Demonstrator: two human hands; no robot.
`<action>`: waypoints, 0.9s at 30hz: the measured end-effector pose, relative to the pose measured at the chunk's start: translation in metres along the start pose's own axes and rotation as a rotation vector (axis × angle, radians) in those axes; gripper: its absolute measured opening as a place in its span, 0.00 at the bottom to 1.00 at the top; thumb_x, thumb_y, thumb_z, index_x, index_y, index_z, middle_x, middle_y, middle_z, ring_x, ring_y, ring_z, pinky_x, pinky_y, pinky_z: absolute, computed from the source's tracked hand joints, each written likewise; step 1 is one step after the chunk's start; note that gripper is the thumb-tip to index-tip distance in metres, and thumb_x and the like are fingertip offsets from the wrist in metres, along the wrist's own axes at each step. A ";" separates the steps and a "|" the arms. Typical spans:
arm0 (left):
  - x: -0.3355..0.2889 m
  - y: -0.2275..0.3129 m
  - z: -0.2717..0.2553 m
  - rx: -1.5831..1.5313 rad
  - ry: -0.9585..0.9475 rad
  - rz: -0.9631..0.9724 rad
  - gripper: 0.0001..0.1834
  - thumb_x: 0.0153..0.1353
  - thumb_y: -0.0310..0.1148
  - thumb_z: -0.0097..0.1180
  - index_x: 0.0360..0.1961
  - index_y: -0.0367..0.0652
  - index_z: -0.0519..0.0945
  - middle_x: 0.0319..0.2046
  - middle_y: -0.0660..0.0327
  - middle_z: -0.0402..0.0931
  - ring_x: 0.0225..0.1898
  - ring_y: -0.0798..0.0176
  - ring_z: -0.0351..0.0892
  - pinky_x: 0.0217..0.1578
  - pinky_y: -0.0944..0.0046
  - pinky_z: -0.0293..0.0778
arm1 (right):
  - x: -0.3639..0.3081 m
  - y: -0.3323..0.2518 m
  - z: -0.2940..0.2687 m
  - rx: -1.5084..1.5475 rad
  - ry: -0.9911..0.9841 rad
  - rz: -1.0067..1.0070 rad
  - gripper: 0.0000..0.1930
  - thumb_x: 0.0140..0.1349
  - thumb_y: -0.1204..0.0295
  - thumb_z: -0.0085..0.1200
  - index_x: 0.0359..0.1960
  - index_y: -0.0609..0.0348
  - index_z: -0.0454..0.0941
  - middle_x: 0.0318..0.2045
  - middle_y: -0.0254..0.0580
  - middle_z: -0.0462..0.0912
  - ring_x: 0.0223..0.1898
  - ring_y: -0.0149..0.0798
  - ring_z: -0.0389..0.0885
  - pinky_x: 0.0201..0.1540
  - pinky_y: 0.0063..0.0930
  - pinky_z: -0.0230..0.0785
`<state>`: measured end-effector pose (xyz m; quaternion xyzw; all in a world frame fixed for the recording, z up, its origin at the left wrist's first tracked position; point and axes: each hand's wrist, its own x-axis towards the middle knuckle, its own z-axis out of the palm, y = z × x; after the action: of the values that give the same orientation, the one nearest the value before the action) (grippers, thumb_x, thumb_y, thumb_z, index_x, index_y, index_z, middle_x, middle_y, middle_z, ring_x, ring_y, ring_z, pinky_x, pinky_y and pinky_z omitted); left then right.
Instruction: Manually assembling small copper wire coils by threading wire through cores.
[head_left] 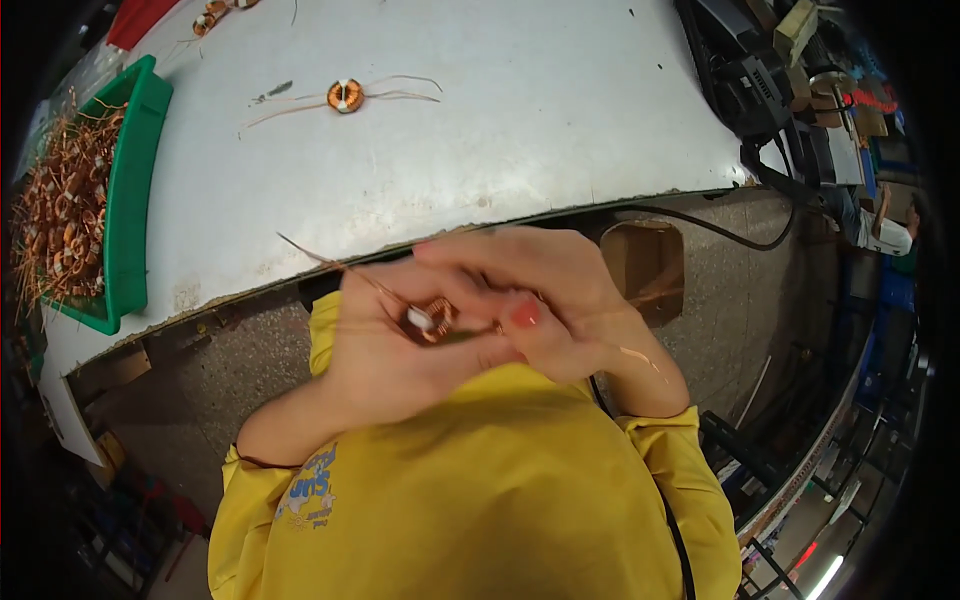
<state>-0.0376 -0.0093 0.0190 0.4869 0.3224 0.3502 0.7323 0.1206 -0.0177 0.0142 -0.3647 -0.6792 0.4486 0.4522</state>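
Both hands meet just below the table's front edge, close to my chest. My left hand (pixel 385 350) and my right hand (pixel 545 290) pinch a small copper-wound ring coil (pixel 432 320) with a white core between their fingertips. A thin copper wire (pixel 320 258) runs from the coil up and left over the table edge. Another wire end trails past my right wrist. A second finished coil (pixel 345 95) with long wire leads lies on the white table (pixel 520 110), far from both hands.
A green bin (pixel 130 190) heaped with several copper coils stands at the table's left edge. Dark machines and cables (pixel 760 90) crowd the back right. A cardboard box (pixel 645 265) sits on the speckled floor under the table.
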 end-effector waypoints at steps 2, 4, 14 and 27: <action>-0.011 0.006 0.005 0.000 -0.021 -0.022 0.07 0.43 0.19 0.63 0.22 0.39 0.78 0.22 0.67 0.74 0.20 0.78 0.63 0.22 0.80 0.60 | -0.002 -0.008 -0.013 -0.151 -0.088 -0.131 0.13 0.55 0.73 0.44 0.41 0.62 0.75 0.19 0.33 0.73 0.14 0.32 0.65 0.19 0.18 0.59; -0.011 0.006 0.007 -0.127 -0.129 0.097 0.08 0.43 0.18 0.62 0.22 0.40 0.77 0.21 0.68 0.72 0.20 0.78 0.62 0.22 0.79 0.61 | 0.000 -0.022 -0.013 -0.263 -0.114 -0.227 0.14 0.56 0.74 0.42 0.40 0.69 0.74 0.17 0.33 0.73 0.11 0.32 0.63 0.16 0.19 0.57; -0.037 0.024 -0.009 -0.371 -0.221 -0.018 0.10 0.44 0.16 0.61 0.25 0.39 0.73 0.24 0.64 0.70 0.24 0.74 0.68 0.25 0.78 0.64 | -0.003 -0.048 -0.009 0.098 0.056 -0.209 0.07 0.51 0.82 0.42 0.24 0.66 0.75 0.15 0.39 0.75 0.08 0.29 0.63 0.12 0.17 0.57; -0.041 0.025 -0.049 -0.893 -0.376 -0.001 0.10 0.48 0.22 0.60 0.30 0.36 0.71 0.27 0.53 0.72 0.20 0.58 0.75 0.19 0.68 0.74 | 0.126 -0.034 0.029 -1.069 0.069 -0.194 0.06 0.54 0.72 0.52 0.32 0.59 0.73 0.27 0.41 0.72 0.25 0.36 0.71 0.29 0.26 0.65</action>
<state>-0.1044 -0.0122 0.0322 0.1796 0.0026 0.3600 0.9155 0.0496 0.0766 0.0769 -0.4941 -0.8278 -0.0153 0.2652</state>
